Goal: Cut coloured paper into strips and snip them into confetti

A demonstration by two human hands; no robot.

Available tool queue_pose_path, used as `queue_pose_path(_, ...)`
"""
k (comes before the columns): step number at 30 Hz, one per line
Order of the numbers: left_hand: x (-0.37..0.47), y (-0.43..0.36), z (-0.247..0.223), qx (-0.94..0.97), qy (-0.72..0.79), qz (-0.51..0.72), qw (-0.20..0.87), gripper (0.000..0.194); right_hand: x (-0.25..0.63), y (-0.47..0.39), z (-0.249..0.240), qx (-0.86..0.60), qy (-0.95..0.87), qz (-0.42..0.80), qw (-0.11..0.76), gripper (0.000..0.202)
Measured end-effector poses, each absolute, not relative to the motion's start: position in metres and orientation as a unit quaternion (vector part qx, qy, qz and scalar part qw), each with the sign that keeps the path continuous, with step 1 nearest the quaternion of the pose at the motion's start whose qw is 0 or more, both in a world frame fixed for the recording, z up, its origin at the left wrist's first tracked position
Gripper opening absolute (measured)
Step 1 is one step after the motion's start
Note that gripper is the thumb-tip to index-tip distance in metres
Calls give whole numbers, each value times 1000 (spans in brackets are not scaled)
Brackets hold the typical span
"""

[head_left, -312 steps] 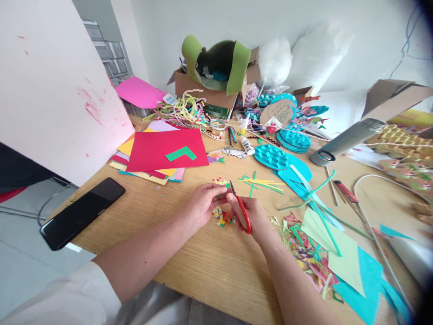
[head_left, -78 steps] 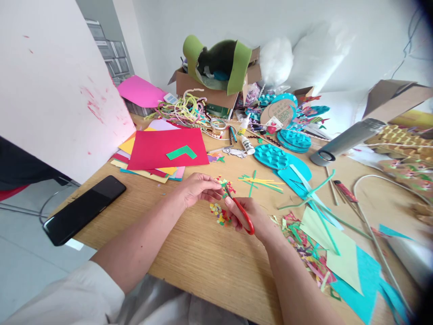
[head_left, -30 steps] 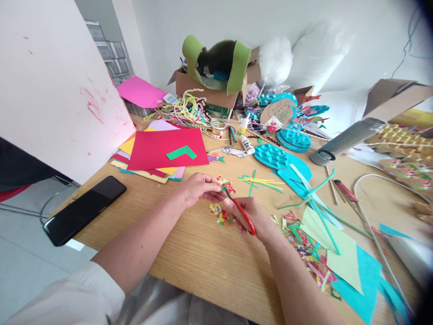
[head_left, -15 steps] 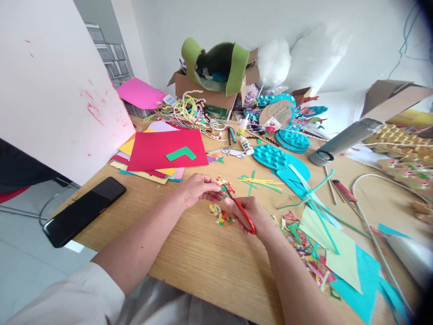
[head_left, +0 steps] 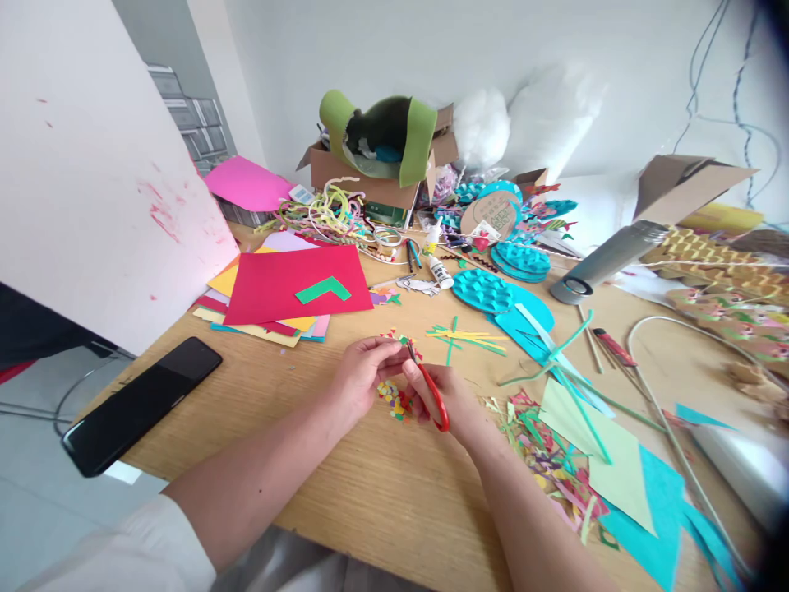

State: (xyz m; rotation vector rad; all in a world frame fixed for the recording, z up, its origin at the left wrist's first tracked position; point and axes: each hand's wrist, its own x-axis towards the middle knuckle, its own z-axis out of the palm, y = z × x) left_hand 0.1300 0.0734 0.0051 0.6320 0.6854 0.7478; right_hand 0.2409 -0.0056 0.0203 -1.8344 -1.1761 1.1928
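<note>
Red-handled scissors (head_left: pixel 436 399) are gripped in my right hand (head_left: pixel 449 396), their blades pointing up and left toward my left hand (head_left: pixel 368 370). The fingers of my left hand are pinched together at the blade tips, over a tiny green piece (head_left: pixel 403 339). Small colourful paper bits (head_left: pixel 394 398) lie on the wooden table (head_left: pixel 363 485) below and between my hands. Behind them, thin green and yellow paper strips (head_left: pixel 467 335) cross each other. A bent green paper piece (head_left: pixel 323 289) rests on a red sheet (head_left: pixel 265 284).
A black phone (head_left: pixel 143 404) lies at the left table edge. Paper scraps (head_left: pixel 555 464), a pale green sheet (head_left: pixel 622 473) and a grey flask (head_left: pixel 610 263) are on the right. Glue bottles (head_left: pixel 440 273) and a cardboard box (head_left: pixel 370 182) stand at the back.
The view has shifted slightly. My left hand has turned and drawn closer to the scissors, which now point more steeply upward.
</note>
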Motion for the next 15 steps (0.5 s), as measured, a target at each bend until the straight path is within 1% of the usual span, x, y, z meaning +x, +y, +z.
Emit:
queue_pose_path(8, 132, 65, 4, 281, 340, 392, 808, 11, 239, -5, 16, -699, -474, 426, 325, 56)
queue_pose_path(15, 133, 63, 4, 271, 336, 386, 815, 10, 239, -5, 15, -710, -488, 404, 309, 56)
